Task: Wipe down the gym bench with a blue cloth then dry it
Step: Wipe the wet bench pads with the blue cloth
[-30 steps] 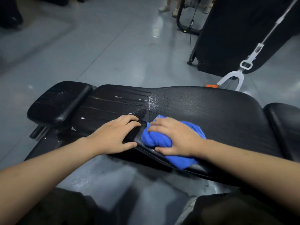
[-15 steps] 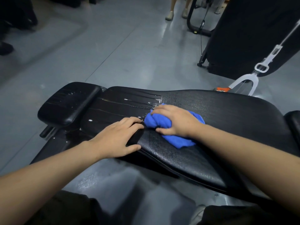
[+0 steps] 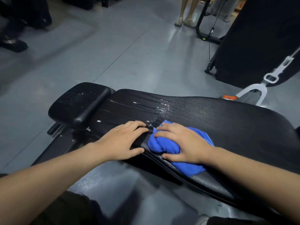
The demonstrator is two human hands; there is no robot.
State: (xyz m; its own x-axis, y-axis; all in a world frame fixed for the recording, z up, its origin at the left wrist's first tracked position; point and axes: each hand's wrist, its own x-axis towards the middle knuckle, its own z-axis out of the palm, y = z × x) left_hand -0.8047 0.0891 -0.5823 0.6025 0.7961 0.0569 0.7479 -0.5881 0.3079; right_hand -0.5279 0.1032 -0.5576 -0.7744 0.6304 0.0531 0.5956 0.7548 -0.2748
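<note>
My right hand (image 3: 181, 142) presses flat on the bunched blue cloth (image 3: 164, 146), fingers spread over it and thumb hooked at the near edge of the bench (image 3: 227, 127). My left hand (image 3: 121, 140) holds nothing; it lies palm down, fingers loosely apart, just beside the cloth to steady the pad. White drips and wet streaks (image 3: 146, 108) cover the surface toward the small end pad (image 3: 78, 104). I judge the wipe unfinished. Good practice: keep even pressure, work in overlapping passes toward those streaks, and refold the cloth when soaked.
</note>
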